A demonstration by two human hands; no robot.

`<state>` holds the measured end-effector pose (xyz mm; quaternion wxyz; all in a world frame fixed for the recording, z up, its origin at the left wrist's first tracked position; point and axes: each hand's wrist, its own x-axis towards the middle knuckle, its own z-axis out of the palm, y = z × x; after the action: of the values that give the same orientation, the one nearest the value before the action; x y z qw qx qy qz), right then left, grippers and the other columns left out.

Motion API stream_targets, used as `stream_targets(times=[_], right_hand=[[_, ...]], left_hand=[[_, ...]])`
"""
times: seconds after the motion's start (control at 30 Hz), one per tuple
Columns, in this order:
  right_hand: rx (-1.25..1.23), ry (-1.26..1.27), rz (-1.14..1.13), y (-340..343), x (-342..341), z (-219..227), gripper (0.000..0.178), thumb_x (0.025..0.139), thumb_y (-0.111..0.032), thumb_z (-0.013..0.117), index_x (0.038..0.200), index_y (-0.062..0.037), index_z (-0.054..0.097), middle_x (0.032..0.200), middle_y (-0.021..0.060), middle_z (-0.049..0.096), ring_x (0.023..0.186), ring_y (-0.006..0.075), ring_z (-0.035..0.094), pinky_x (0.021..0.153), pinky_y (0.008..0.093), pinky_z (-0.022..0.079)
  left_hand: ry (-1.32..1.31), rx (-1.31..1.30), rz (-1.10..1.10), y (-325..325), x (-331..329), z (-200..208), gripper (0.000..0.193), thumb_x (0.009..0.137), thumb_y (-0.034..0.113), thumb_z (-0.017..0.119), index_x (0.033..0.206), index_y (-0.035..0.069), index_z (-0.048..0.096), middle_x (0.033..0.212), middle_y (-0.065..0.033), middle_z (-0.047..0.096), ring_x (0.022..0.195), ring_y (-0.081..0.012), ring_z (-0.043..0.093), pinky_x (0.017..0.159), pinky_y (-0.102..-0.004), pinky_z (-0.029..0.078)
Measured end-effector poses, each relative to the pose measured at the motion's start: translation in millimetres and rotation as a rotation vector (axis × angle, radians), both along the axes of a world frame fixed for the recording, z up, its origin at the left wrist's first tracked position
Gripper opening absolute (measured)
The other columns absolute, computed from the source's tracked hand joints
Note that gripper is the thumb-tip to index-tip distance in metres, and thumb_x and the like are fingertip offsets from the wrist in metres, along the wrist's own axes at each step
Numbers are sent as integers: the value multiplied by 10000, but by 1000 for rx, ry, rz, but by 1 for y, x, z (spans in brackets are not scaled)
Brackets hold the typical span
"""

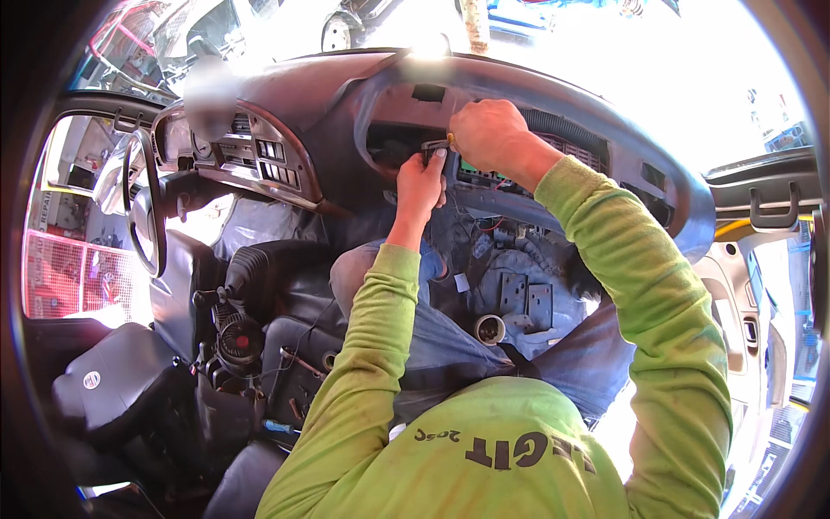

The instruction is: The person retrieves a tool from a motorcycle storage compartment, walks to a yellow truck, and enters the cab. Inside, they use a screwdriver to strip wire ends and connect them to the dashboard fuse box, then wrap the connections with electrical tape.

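Note:
Both my hands are at the open cavity [393,143] in the passenger side of a truck dashboard [333,99]. My left hand [421,183] is closed, thumb upward, around a small dark part [435,147] at the cavity's middle. Just right of it and higher, my right hand [491,134] makes a fist. A small yellowish piece [450,138] shows at its left edge; the fingers hide whatever else they grip. Behind and below my right hand lie a green fuse panel [471,171] and a black corrugated hose [553,125].
To the left are the steering wheel [143,208], switch panel [272,160] and a small fan [239,339] on the console. A blue-handled screwdriver [278,426] lies beside the seat. Between my legs are a round white container [489,329], dark plates [526,301] and loose wires.

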<state>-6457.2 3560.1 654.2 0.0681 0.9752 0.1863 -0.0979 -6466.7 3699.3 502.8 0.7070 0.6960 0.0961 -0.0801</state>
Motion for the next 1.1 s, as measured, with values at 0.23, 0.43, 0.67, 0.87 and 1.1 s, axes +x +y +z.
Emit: stream_targets(times=[0.23, 0.43, 0.67, 0.87, 1.1], right_hand=[[125, 4, -74, -6, -5, -5, 256, 957, -295, 685, 1078, -102, 800, 1117, 144, 768, 1096, 325, 725, 922, 449, 575], [135, 61, -151, -23, -8, 14, 357, 991, -387, 651, 1102, -76, 787, 1111, 133, 767, 1092, 334, 716, 927, 467, 565], [223, 81, -158, -45, -14, 12, 462, 978, -469, 665, 1041, -18, 746, 1016, 186, 733, 1027, 375, 692, 895, 500, 532], [240, 114, -135, -47, -10, 9, 428, 962, -438, 701, 1046, -24, 770, 1001, 172, 757, 986, 357, 721, 874, 482, 559], [93, 165, -113, -27, -2, 15, 422, 969, -417, 680, 1066, -16, 771, 950, 165, 764, 929, 353, 737, 829, 480, 579]], left_hand=[[-22, -114, 35, 3, -2, -6, 345, 1016, 294, 718, 1044, -19, 577, 603, -56, 576, 374, -140, 489, 336, -302, 352], [16, -290, 14, 13, -6, -9, 366, 966, 76, 656, 1284, -71, 547, 704, -93, 633, 455, -142, 536, 398, -296, 400], [25, -88, -117, 32, -5, 3, 454, 951, 39, 625, 1382, -85, 556, 735, -113, 668, 482, -153, 575, 428, -301, 431], [-103, 245, -98, 22, -3, 7, 242, 1027, 106, 598, 1179, -48, 707, 679, -82, 666, 492, -124, 576, 439, -300, 429], [-94, 230, 17, 17, -2, -2, 226, 1055, 145, 589, 1028, -58, 685, 658, -81, 667, 454, -118, 561, 420, -298, 419]])
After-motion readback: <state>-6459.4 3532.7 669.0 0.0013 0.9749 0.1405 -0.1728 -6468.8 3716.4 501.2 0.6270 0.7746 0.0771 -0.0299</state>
